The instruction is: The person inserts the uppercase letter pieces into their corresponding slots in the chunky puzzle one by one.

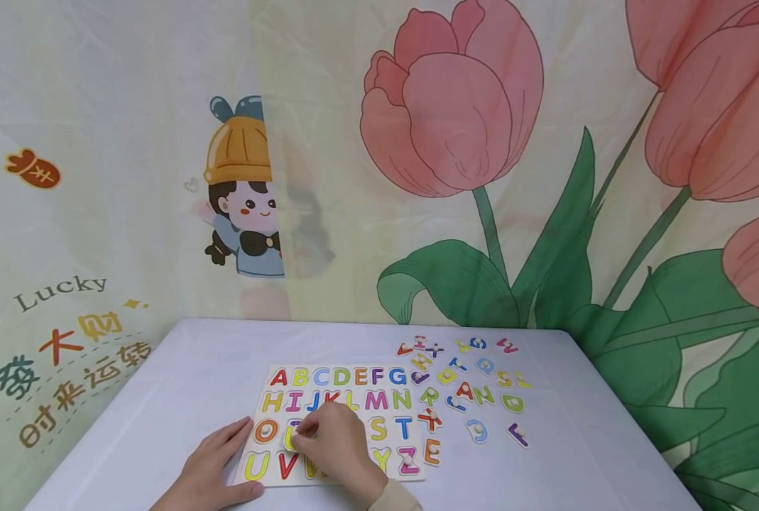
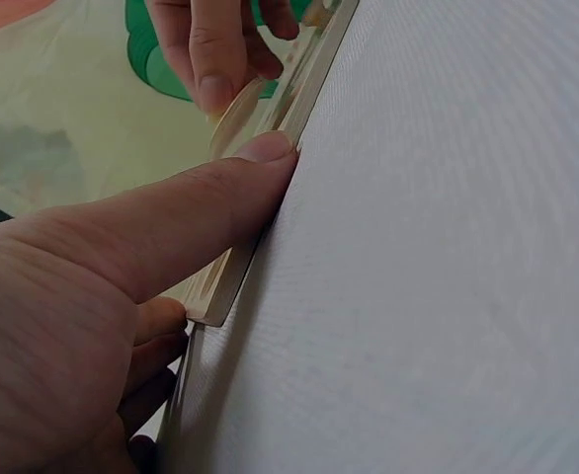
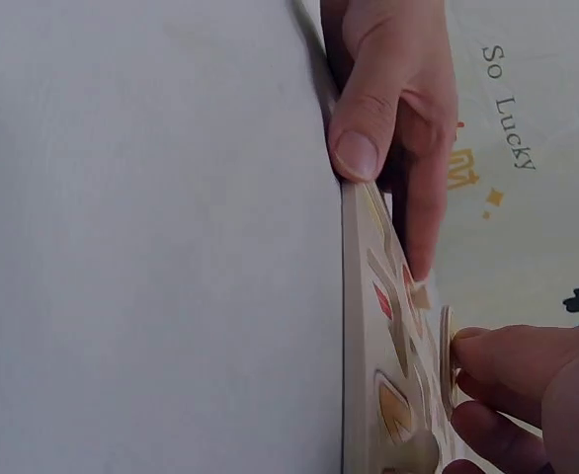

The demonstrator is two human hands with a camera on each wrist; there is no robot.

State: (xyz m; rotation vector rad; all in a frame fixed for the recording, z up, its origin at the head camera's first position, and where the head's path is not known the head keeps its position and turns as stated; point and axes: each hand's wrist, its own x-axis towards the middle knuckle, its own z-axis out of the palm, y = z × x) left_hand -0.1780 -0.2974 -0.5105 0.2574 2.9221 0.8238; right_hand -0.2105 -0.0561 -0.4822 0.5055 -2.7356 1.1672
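A white alphabet puzzle board [image 1: 347,485] with rows of coloured letters lies on the table. My left hand [image 1: 208,465] rests at its lower-left corner, fingers along the left side and thumb [image 2: 186,217] against the front edge. My right hand [image 1: 337,443] is over the middle of the board and pinches a yellow U-shaped letter piece [image 1: 289,440] between thumb and fingertips. That letter piece [image 3: 447,360] stands tilted on edge above the O row, and its knob is hidden by the fingers. Several printed letters are covered by the right hand.
Loose knobbed letter pieces lie to the board's right, among them an orange E [image 1: 432,452], a purple F [image 1: 517,435] and a blue D [image 1: 477,431]. A pink Z piece [image 1: 408,461] sits at the board's lower-right corner. Behind the white table [image 1: 545,468] hangs a printed curtain [image 1: 328,142].
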